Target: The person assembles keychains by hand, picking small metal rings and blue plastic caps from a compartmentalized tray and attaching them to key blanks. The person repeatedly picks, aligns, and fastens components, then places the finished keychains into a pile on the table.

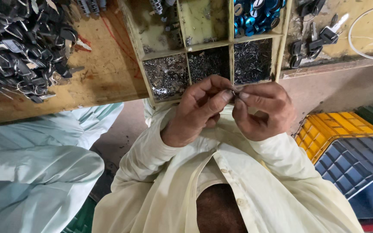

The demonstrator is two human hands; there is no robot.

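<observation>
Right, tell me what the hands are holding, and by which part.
A tiny dark metal piece, pinched between the thumb and forefinger tips of left hand and right hand. Which part is gripped cannot be told.

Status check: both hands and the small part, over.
Left hand and right hand pinch one small metal part between fingertips. Held up above the divided tray of tiny metal pieces. Nothing in the way.

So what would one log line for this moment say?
left hand + right hand: pinch small metal part together | above: divided tray of small metal bits | left: pile of black keys
</observation>
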